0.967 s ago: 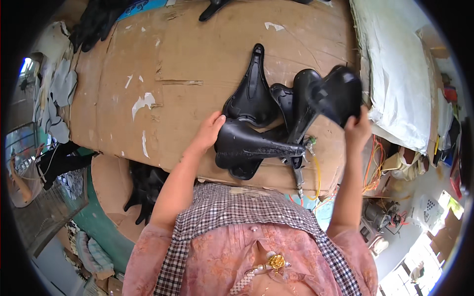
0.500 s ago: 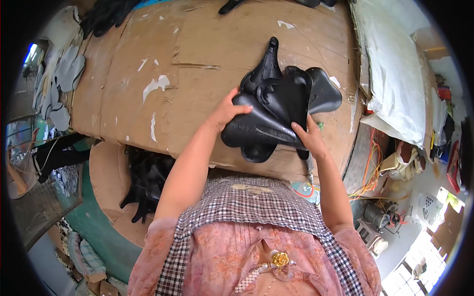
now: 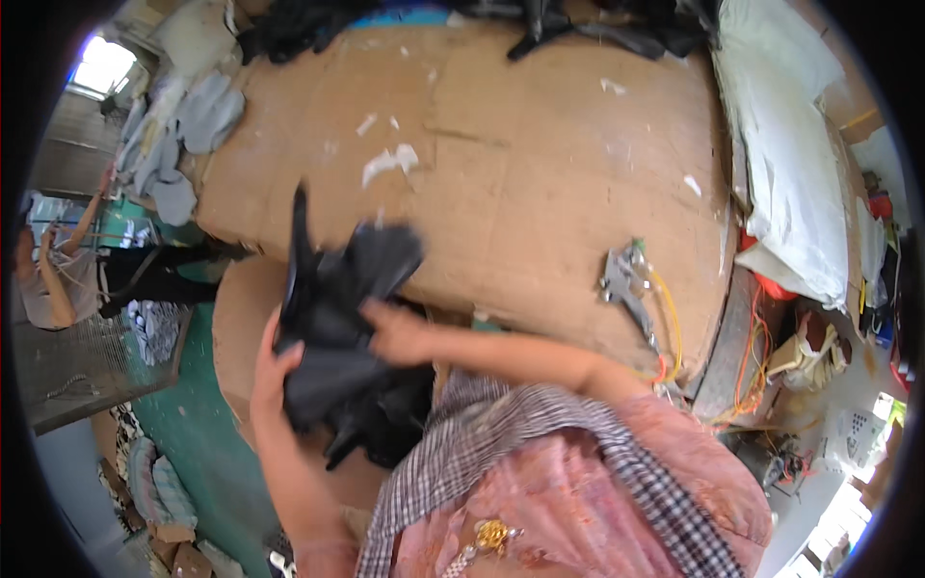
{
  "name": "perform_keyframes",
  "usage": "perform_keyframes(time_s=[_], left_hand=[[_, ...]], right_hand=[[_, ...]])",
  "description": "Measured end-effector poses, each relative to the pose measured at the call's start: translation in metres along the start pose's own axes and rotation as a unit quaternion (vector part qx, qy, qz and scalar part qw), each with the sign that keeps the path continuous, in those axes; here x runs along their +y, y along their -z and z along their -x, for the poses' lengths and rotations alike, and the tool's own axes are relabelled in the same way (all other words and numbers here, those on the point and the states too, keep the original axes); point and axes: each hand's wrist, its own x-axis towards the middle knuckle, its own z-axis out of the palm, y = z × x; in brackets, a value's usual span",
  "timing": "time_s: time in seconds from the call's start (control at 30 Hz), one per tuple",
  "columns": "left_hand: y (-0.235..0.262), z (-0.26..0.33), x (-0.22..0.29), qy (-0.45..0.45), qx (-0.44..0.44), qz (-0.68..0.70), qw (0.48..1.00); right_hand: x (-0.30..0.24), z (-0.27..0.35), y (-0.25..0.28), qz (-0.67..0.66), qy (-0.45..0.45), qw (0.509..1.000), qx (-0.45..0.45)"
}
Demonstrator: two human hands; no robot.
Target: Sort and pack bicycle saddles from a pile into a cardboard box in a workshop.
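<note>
A bundle of glossy black gloves (image 3: 352,265), blurred by motion, is between my hands over the cardboard box (image 3: 236,313) left of the table's near edge. My left hand (image 3: 279,364) grips the bundle's left side, thumb on top, its other fingers mostly hidden. Reaching across my body, my right hand (image 3: 400,334) holds the right side, its fingers partly smeared. More black gloves (image 3: 390,424) lie below in the box, and where the held ones end is hard to make out.
A metal air gun (image 3: 626,289) with a yellow hose lies on the cardboard-covered table (image 3: 540,193). Black gloves (image 3: 617,34) line its far edge; grey gloves (image 3: 207,116) hang at the far left. Another person (image 3: 58,279) stands at the left. White sheeting (image 3: 785,125) borders the right.
Both hands have carried the black gloves left and nearer, from the table to over the box. The air gun now shows uncovered. The view has shifted, and the person at the left shows more fully.
</note>
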Motion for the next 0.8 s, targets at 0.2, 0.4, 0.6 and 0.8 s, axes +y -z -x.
perform_keyframes(time_s=[0.2,0.4,0.6,0.8], left_hand=[[0.170,0.149,-0.122,0.243,0.300,-0.119,0.915],[0.108,0.045,-0.139,0.245,0.492,0.094,0.830],[-0.088,-0.237,0.045,0.008,0.172,0.234,0.957],[-0.394,-0.457,0.282,-0.067,-0.242,0.224,0.942]], right_hand=[[-0.073,-0.009,0.006,-0.118,0.129,0.936,-0.306],[0.061,0.012,0.230,-0.242,-0.134,0.961,0.004],[0.155,0.061,0.496,-0.345,-0.142,0.844,0.385],[0.189,0.021,0.744,0.222,0.028,0.759,0.611]])
